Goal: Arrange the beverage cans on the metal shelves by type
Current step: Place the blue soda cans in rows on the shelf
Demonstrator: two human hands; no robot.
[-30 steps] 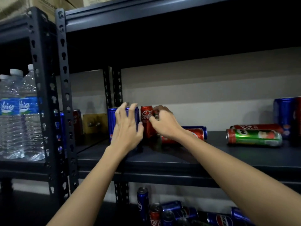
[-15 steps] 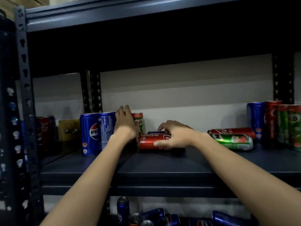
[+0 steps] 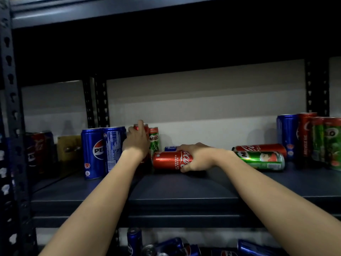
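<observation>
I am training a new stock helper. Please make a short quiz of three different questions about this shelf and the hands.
1. True or false: the red Coca-Cola can under the right hand lies on its side.
2. Which can does the left hand hold? A: a blue Pepsi can. B: an upright red can. C: a water bottle.
3. Fill in: the upright can just right of the left hand reads ____.

Key: 1 true; 2 B; 3 Milo.
</observation>
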